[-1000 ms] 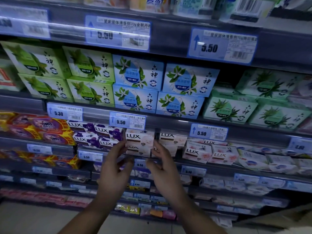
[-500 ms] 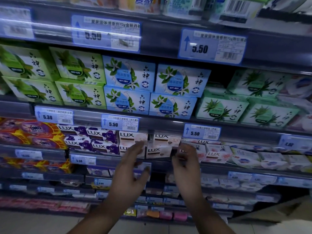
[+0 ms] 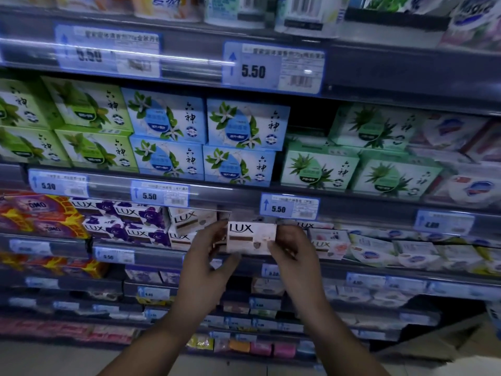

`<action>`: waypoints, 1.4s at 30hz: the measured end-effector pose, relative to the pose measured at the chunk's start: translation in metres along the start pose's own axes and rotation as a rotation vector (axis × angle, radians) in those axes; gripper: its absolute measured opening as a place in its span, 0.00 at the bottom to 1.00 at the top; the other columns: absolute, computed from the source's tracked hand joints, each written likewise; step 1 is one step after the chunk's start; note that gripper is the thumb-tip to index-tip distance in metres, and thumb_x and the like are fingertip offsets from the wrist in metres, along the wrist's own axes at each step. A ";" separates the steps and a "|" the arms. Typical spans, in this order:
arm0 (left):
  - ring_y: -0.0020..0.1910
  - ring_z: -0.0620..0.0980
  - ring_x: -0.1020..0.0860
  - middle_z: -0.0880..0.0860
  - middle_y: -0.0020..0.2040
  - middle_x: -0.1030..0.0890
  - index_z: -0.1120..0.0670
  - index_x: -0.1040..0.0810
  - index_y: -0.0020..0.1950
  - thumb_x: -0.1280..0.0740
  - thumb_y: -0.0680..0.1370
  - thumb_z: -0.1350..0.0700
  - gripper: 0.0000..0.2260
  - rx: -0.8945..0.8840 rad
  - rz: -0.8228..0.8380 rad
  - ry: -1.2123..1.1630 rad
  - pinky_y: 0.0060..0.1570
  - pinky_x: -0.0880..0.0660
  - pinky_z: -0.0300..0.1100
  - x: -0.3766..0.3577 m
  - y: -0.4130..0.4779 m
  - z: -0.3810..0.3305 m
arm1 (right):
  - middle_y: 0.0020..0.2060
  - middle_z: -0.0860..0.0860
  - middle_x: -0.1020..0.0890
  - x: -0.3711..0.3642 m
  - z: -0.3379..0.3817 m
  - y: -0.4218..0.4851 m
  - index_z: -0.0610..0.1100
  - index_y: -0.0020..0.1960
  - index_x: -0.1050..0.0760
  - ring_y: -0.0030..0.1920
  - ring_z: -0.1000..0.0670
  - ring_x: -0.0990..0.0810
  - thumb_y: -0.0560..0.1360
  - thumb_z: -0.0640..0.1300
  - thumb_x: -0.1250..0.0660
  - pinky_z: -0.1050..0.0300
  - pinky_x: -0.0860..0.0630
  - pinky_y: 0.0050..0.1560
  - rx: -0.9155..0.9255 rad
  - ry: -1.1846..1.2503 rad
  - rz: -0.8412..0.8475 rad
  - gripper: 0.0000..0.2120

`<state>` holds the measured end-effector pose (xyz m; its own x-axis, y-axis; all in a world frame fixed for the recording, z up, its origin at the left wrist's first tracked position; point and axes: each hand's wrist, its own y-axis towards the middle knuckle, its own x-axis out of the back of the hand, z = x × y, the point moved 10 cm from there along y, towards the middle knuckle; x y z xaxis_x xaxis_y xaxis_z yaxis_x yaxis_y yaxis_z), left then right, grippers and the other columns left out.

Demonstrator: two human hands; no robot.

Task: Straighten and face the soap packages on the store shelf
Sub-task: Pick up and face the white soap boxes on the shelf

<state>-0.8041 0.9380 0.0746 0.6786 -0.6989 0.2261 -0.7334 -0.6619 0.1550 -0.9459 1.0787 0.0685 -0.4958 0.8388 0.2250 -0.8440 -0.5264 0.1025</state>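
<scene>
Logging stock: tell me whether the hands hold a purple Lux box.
No, the Lux box between the left hand and right hand is pale pink; purple ones sit further left.

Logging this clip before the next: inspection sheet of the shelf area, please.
Surface: shelf rail, dim, price tags along it.
Job's things: pale LUX box held front-out; purple LUX boxes stacked to its left; second pale LUX box tilted.
Clutter: nothing seen.
Hands: left hand and right hand each pinch one end of the pale LUX box.
Cables: nothing seen.
Surroundings: blue soap boxes on the shelf above; red OMO packs far left.
</scene>
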 end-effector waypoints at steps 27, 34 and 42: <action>0.49 0.54 0.13 0.57 0.56 0.14 0.52 0.17 0.63 0.34 0.75 0.47 0.19 0.361 0.128 -0.667 0.44 0.17 0.40 -0.071 -0.037 0.000 | 0.56 0.54 0.16 0.080 0.011 -0.056 0.56 0.63 0.22 0.52 0.49 0.15 0.77 0.45 0.28 0.56 0.15 0.46 0.075 0.238 0.125 0.15; 0.56 0.46 0.19 0.39 0.67 0.23 0.36 0.30 0.74 0.21 0.68 0.50 0.36 -0.059 0.178 -0.180 0.48 0.19 0.41 -0.050 -0.035 -0.056 | 0.59 0.41 0.16 0.055 -0.021 -0.058 0.45 0.56 0.18 0.56 0.38 0.14 0.73 0.49 0.23 0.51 0.16 0.47 -0.313 0.717 0.174 0.14; 0.54 0.50 0.18 0.45 0.62 0.20 0.47 0.23 0.68 0.21 0.69 0.57 0.28 -0.139 0.142 -0.145 0.50 0.17 0.45 -0.047 -0.037 -0.069 | 0.47 0.39 0.12 0.024 -0.039 -0.067 0.38 0.61 0.22 0.42 0.40 0.12 0.82 0.42 0.35 0.54 0.17 0.36 -0.512 0.745 0.237 0.11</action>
<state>-0.8122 1.0139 0.1244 0.5599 -0.8205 0.1157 -0.8136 -0.5179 0.2644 -0.9094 1.1393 0.0288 -0.5203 0.6831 -0.5126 -0.6034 -0.7188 -0.3454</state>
